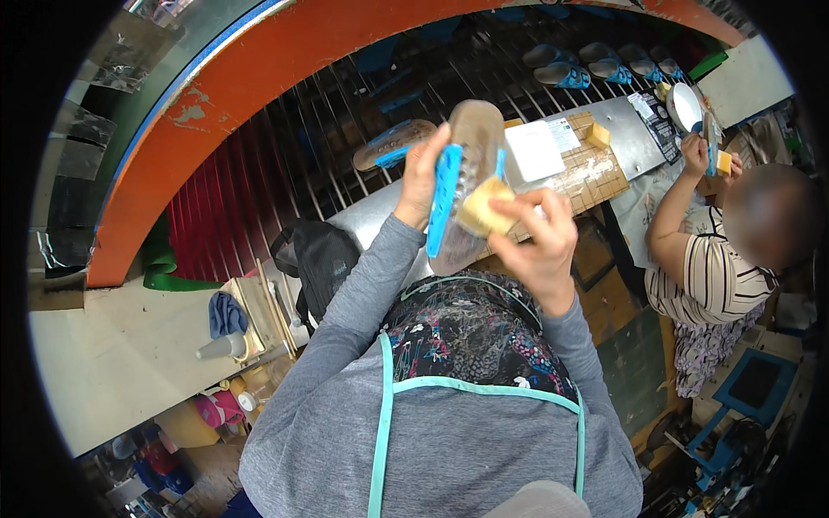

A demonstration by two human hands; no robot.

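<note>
Surroundings: a rack of dark rods curves behind the desk, with an orange band arching outside it.
On the rack: blue-strapped sandals sit in a row at the far right; one more sandal lies on the rods just left of the left hand.
Obstructions: a black bag slumps against the desk edge, below the left forearm.
Desk contents: a white sheet and a wooden board, with a yellow block resting on it.
Shelf at left: a pale shelf carries a blue cloth, a grey cone and small bottles; contents not discernible.
Neighbour: a person in a striped top works at the right, holding a similar sandal.
Left hand: fingers wrapped around a sandal, held upright over the desk, sole facing the wearer.
Right hand: fingers pinch a yellow sponge block, pressed against the sandal's sole.
</note>
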